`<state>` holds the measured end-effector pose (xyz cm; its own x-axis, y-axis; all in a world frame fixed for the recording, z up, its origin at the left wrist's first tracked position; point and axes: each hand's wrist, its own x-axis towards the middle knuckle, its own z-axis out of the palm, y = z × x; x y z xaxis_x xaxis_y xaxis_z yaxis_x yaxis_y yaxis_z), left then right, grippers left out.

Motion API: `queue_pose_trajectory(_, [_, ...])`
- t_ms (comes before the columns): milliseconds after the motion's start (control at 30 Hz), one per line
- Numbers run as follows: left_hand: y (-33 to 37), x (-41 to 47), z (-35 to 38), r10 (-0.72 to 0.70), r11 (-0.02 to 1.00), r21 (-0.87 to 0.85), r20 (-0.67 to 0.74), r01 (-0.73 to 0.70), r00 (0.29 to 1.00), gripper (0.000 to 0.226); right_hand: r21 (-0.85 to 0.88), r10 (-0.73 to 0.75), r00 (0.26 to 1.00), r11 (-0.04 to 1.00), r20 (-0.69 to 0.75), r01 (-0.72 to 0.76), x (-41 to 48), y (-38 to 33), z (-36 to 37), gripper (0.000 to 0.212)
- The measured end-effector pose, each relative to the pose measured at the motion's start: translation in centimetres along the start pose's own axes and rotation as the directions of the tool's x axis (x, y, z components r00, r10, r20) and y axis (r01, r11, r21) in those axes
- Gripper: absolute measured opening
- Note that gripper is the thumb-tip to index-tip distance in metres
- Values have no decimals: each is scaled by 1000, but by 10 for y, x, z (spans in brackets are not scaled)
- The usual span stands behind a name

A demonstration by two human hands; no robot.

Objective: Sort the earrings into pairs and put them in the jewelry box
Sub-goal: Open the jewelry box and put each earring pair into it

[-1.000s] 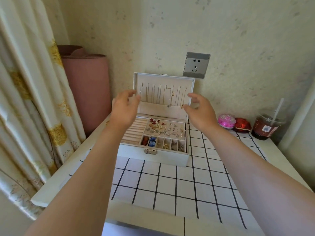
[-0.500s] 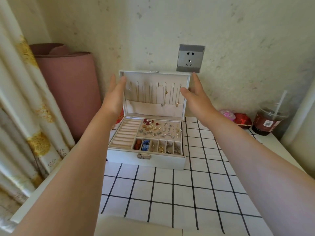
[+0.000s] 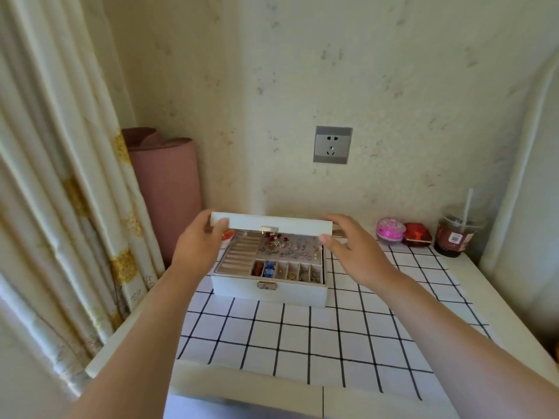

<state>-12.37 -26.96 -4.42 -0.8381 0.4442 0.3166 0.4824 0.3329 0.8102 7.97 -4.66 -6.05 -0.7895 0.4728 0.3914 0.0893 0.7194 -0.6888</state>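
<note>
**Mia:** What is out past the left hand (image 3: 201, 246)?
**Tom:** A curtain (image 3: 60, 176) and a pink roll (image 3: 166, 192), well off to its left.
**Mia:** What is the left hand doing?
**Tom:** It grips the left end of the lid (image 3: 272, 224). The thumb is on the front edge and the fingers curl behind it.
**Mia:** Where is the jewelry box (image 3: 269, 291)?
**Tom:** Right between the two hands, sitting on the surface (image 3: 484, 297). Its long side runs from one hand to the other. The lid hangs tipped about halfway over the tray.
**Mia:** And the earrings (image 3: 287, 247)?
**Tom:** They lie inside, on the soft pad just under the lid, below and between the hands. I can't tell if they are all in pairs; they are too small.
**Mia:** The right hand (image 3: 354, 252)?
**Tom:** It pinches the right end of the lid, thumb in front, fingers behind. Both hands are just as near.
**Mia:** What comes next, do you think?
**Tom:** I think the lid goes down flat. Both ends should drop together so it doesn't twist. A cup (image 3: 456, 234) stands well off to the right of the right hand.
</note>
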Motion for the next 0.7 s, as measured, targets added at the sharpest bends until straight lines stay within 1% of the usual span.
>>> queue_pose_trajectory(133, [-12,-16,-13,-6,993,114,76,-3,997,39,-119,-26,999,993,29,29,-21,-3,5,42])
queue_pose_trajectory(233, [-24,-25,-20,21,982,181,158,-50,987,40,-241,-41,994,968,106,66,-30,-1,4,45])
queue_pose_trajectory(333, [-41,-31,-18,57,966,236,211,-107,976,45,-338,-60,984,934,165,114,-34,3,7,56])
queue_pose_trajectory(433, [-52,-36,-15,170,934,278,209,-225,963,56,-381,-120,979,908,168,176,-35,5,14,65])
queue_pose_trajectory(533, [-54,-42,-10,328,840,363,254,-404,910,67,-457,-125,963,860,237,225,-36,1,22,72])
queue_pose_trajectory(567, [-55,-44,-8,348,811,380,295,-444,890,71,-480,-123,954,842,275,247,-37,1,26,73])
queue_pose_trajectory(600, [-55,-47,-5,334,800,389,344,-457,878,74,-494,-111,946,831,305,256,-38,1,29,74])
queue_pose_trajectory(667, [-57,-50,-1,300,780,414,409,-468,862,75,-503,-96,943,826,318,254,-40,3,36,76])
queue_pose_trajectory(700, [-58,-51,0,294,773,427,415,-470,861,73,-503,-102,946,827,307,252,-40,4,38,76])
